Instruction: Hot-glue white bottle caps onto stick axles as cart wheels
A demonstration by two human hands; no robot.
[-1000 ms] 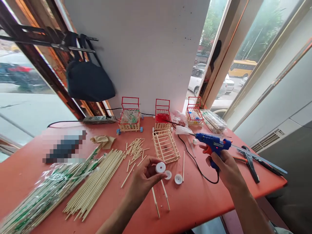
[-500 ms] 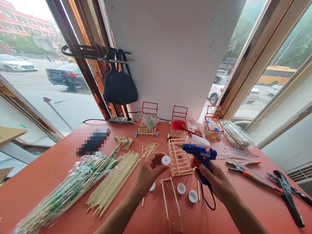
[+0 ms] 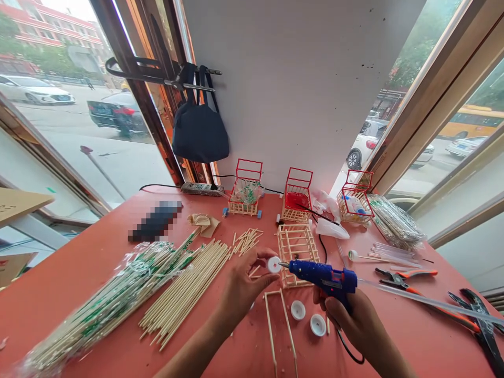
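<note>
Between the thumb and fingers of my left hand point(image 3: 248, 281) is a white plastic bottle cap point(image 3: 274, 264). My right hand point(image 3: 350, 310) grips a blue hot glue gun point(image 3: 325, 275), whose nozzle tip is at the cap; whether they touch I cannot tell. A clear glue stick point(image 3: 417, 298) juts from the gun's back. Behind the gun lies a frame of wooden sticks point(image 3: 296, 252), partly hidden. Below my hands rests a narrow stick frame point(image 3: 281, 331), with two more white caps point(image 3: 298, 310) on its right.
A row of loose sticks point(image 3: 185, 294) and a bagged bundle of sticks point(image 3: 106, 310) lie at left. Small carts with red handles point(image 3: 297, 198) stand along the wall. Orange-handled pliers point(image 3: 417, 273) and black cutters point(image 3: 482, 325) lie at right. A power strip point(image 3: 202, 189) is at the back.
The glue gun has tipped level and its nozzle has come to the cap in my left hand. The view has shifted slightly.
</note>
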